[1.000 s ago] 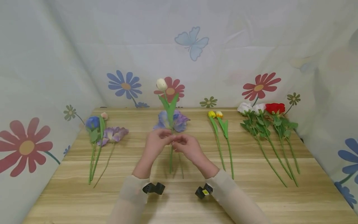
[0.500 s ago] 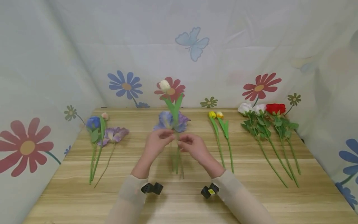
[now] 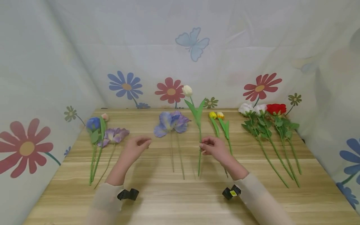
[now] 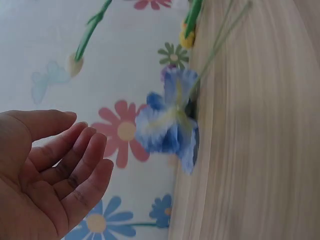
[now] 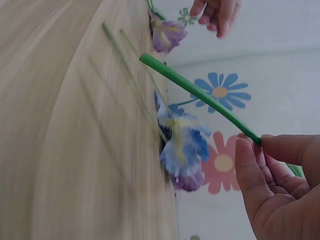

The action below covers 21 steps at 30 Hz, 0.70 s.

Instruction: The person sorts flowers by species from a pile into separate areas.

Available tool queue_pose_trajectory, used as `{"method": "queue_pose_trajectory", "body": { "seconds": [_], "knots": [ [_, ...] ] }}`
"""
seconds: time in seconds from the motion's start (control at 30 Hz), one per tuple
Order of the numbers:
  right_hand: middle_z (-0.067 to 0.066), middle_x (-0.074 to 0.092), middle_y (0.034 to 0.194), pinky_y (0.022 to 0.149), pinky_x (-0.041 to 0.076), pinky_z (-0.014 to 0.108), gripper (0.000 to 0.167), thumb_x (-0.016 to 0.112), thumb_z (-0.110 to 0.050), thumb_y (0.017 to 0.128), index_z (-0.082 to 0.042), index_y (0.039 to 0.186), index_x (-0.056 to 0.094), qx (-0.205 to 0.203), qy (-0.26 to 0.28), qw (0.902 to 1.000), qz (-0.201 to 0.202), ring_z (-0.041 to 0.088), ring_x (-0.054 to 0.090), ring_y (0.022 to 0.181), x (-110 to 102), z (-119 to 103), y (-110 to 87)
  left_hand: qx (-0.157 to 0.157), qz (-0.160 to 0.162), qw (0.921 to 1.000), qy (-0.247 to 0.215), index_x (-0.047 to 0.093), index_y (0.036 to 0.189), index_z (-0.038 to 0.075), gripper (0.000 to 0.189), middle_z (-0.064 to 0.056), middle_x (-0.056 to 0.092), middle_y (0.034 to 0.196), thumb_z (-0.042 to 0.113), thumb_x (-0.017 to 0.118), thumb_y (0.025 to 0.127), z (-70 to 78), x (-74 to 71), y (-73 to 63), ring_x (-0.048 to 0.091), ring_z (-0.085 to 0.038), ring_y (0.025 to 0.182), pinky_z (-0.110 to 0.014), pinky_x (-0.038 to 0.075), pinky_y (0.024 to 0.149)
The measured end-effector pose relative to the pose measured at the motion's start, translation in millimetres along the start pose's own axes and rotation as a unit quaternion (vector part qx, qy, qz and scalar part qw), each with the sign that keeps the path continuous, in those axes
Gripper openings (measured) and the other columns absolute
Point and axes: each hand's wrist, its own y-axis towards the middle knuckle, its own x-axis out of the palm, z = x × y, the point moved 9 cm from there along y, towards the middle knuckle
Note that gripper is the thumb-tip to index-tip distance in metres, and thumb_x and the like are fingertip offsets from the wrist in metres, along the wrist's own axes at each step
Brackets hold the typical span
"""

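A white tulip (image 3: 187, 90) with green leaves stands upright above the table, its green stem (image 5: 200, 95) pinched between thumb and fingers of my right hand (image 3: 216, 149). Left of it, my left hand (image 3: 134, 149) hovers with relaxed fingers and nothing in them; the left wrist view shows its bare palm (image 4: 40, 195). Between the hands lie blue and purple irises (image 3: 170, 122), their thin stems pointing toward me. Just beyond my right hand are a yellow tulip (image 3: 212, 115) and an orange-white tulip (image 3: 220, 115), partly covered by that hand.
At the left of the wooden table (image 3: 168, 200) lie a blue flower (image 3: 93, 123), a small pink bud (image 3: 105, 117) and a purple iris (image 3: 116, 135). White roses (image 3: 246, 108) and red roses (image 3: 277, 108) lie at the right. A printed cloth (image 3: 135, 37) stands behind.
My right hand has carried the white tulip rightward, away from the irises, toward the yellow tulip. My left hand has come off it and moved left.
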Motion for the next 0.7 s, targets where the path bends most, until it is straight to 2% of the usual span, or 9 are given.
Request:
{"method": "queue_pose_trajectory", "body": {
  "seconds": [0.2,0.4,0.63,0.7],
  "knots": [
    [0.017,0.069,0.108,0.079,0.063,0.029,0.033,0.057,-0.008,0.103,0.015,0.127,0.054,0.026,-0.014,0.9996,0.004,0.004,0.064,0.085,-27.2,19.2,-11.3,-0.006,0.032,0.9989,0.032,0.065,0.133,0.001,0.038,-0.024,0.072,0.121,0.025,0.058,0.106,-17.1,-30.8,-11.5,0.07,-0.037,0.107,-0.048,0.06,0.088],
    [0.019,0.068,0.115,0.086,0.063,0.034,0.035,0.055,-0.01,0.104,0.014,0.129,0.054,0.06,-0.036,0.9975,0.013,0.006,0.067,0.088,-49.7,38.0,-22.3,0.007,0.059,0.995,0.081,0.067,0.128,-0.005,0.036,-0.029,0.07,0.124,0.021,0.059,0.104,-30.1,-55.6,-19.0,0.067,-0.045,0.11,-0.055,0.058,0.09],
    [0.03,0.066,0.12,0.084,0.063,0.029,0.038,0.054,-0.009,0.104,0.018,0.131,0.051,0.065,-0.042,0.997,-0.003,0.009,0.069,0.089,-65.4,50.4,-29.6,-0.029,0.065,0.989,0.13,0.064,0.132,-0.006,0.041,-0.031,0.068,0.126,0.025,0.055,0.106,-62.4,-79.2,-24.4,0.065,-0.05,0.113,-0.059,0.056,0.091],
    [0.032,0.065,0.122,0.082,0.063,0.028,0.039,0.054,-0.009,0.104,0.019,0.132,0.051,0.07,-0.047,0.9964,-0.004,0.01,0.069,0.09,-69.8,54.1,-31.7,-0.028,0.066,0.9874,0.141,0.064,0.131,-0.006,0.042,-0.032,0.068,0.124,0.025,0.055,0.106,-70.6,-83.9,-25.2,0.065,-0.05,0.111,-0.058,0.056,0.089]
  ]
}}
